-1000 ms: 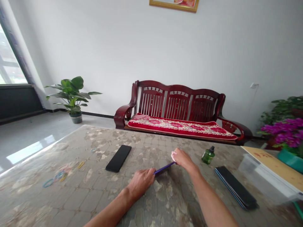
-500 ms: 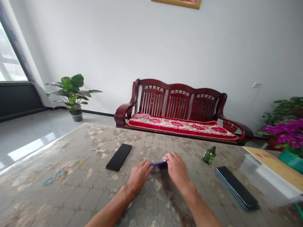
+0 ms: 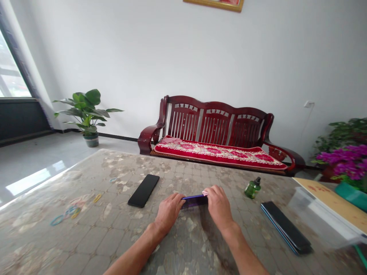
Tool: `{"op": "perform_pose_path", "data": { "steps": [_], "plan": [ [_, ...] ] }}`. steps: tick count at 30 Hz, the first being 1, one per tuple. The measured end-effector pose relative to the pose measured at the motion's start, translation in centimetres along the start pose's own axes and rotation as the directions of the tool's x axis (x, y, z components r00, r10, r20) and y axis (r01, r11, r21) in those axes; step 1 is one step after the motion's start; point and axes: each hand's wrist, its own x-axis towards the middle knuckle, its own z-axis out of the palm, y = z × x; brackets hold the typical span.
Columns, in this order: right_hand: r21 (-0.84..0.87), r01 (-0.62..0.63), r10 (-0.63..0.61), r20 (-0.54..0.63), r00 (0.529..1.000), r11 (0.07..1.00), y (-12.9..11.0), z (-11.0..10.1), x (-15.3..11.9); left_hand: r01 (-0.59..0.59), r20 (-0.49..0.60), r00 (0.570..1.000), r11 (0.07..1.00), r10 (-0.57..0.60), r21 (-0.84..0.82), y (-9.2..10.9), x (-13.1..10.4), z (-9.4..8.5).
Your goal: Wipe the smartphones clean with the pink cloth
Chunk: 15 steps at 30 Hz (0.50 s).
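Note:
Between my two hands, low over the table, a thin phone with a blue-purple edge (image 3: pixel 195 196) is tilted so that mostly its edge and dark glossy face show. My left hand (image 3: pixel 169 209) is closed on the phone's left end. At the other end, the fingers of my right hand (image 3: pixel 218 204) pinch a small pink-and-white cloth (image 3: pixel 205 193) against the top edge. Most of the cloth is hidden in those fingers. A black phone (image 3: pixel 143 190) lies flat to the left of my left hand.
On the patterned tablecloth (image 3: pixel 109 248), several coloured hair ties (image 3: pixel 71 211) lie at left. A green spray bottle (image 3: pixel 252 188), stacked dark phones (image 3: pixel 286 228) and a clear plastic box (image 3: pixel 318 217) are at right. Beyond the table stands a wooden bench (image 3: pixel 216 122).
My right hand has slid rightward along the phone's edge with the cloth, so more of the blue-purple edge shows. My left hand keeps its hold.

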Motion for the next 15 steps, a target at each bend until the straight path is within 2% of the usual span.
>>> {"op": "perform_pose_path", "data": {
  "steps": [5, 7, 9, 13, 15],
  "plan": [
    [0.039, 0.127, -0.129, 0.047, 0.991, 0.991, -4.8, 1.1, 0.1, 0.004, 0.004, 1.000, 1.000, -0.004, 0.013, 0.3, 0.1, -0.3],
    [0.055, 0.148, -0.151, 0.056, 0.987, 0.988, -5.5, 1.3, 0.1, -0.003, -0.001, 1.000, 1.000, 0.003, 0.026, 0.3, 0.0, -0.4],
    [0.048, 0.121, -0.123, 0.051, 0.991, 0.991, -4.7, 1.0, 0.0, -0.016, -0.007, 1.000, 1.000, 0.016, 0.027, 0.1, -0.1, -0.3],
    [-0.008, 0.000, 0.000, 0.010, 1.000, 1.000, -0.8, 0.1, -0.4, -0.031, -0.007, 0.999, 0.999, 0.032, 0.019, -0.1, -0.1, 0.0],
    [-0.023, -0.032, 0.032, -0.016, 0.999, 0.999, 0.2, 0.0, -0.5, -0.026, 0.000, 1.000, 0.999, 0.026, 0.021, 0.0, -0.1, 0.1]
  ]
}}
